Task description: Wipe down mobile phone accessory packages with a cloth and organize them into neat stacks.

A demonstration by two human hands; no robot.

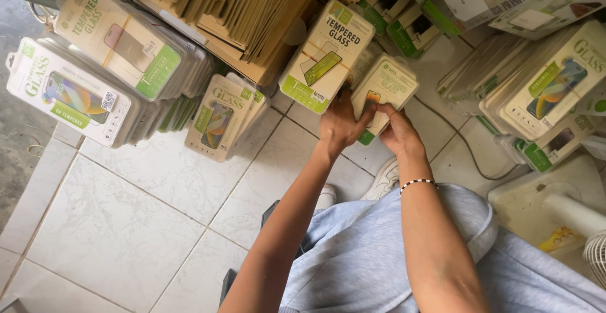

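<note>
Both my hands reach forward to a bundle of flat cream-and-green screen-protector packs (386, 92) standing on the tiled floor. My left hand (341, 126) grips the bundle's lower left side. My right hand (398, 133) holds its lower right edge, with a beaded bracelet on that wrist. A taller bundle of the same kind of packs (326, 54), bound with a rubber band, leans just left of it, touching my left hand's fingertips.
More banded pack bundles lie at the left (69, 89), centre (218, 120) and right (555, 82). Stacked brown cardboard sleeves (233, 16) stand behind. A white fan base (555, 205) sits at the right, with a cable (461, 145) across the white floor tiles (145, 205).
</note>
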